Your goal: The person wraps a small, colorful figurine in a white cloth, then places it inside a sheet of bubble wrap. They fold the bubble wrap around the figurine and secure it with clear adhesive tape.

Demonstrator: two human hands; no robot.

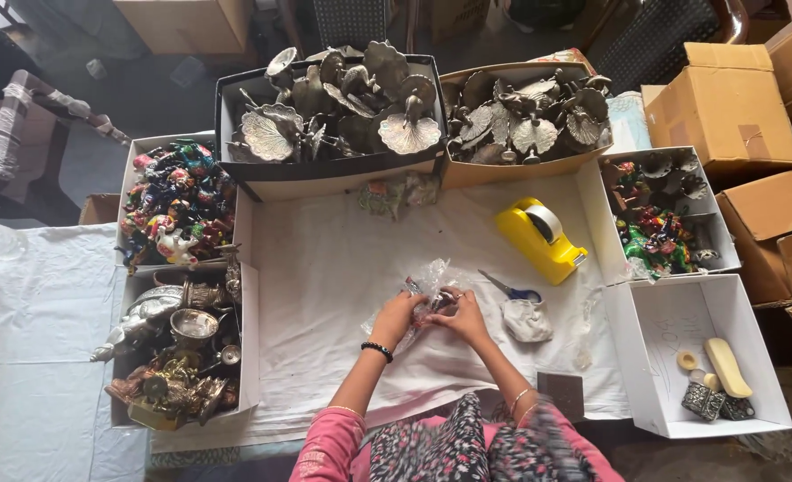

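At the white cloth's (324, 268) centre, the left hand (396, 314) and right hand (464, 314) both grasp a small metal ornament half-wrapped in crinkly clear plastic (431, 287), wrapping unfinished, with the yellow tape dispenser (540, 237) untouched at two o'clock and blue-handled scissors (510, 289) at three.

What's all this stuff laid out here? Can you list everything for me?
Silver peacock figures: many, two boxes at the back.
Painted figurines: many, multicoloured, box at left.
Metal ornaments: many, silver and brass, box at near left.
Tape dispenser: one, yellow, on white cloth.
Scissors: one, blue-handled, beside the hands.
Cardboard boxes: several, brown, at right.
Clear plastic wrap: one, in both hands.
Left hand, right hand: on the wrap.
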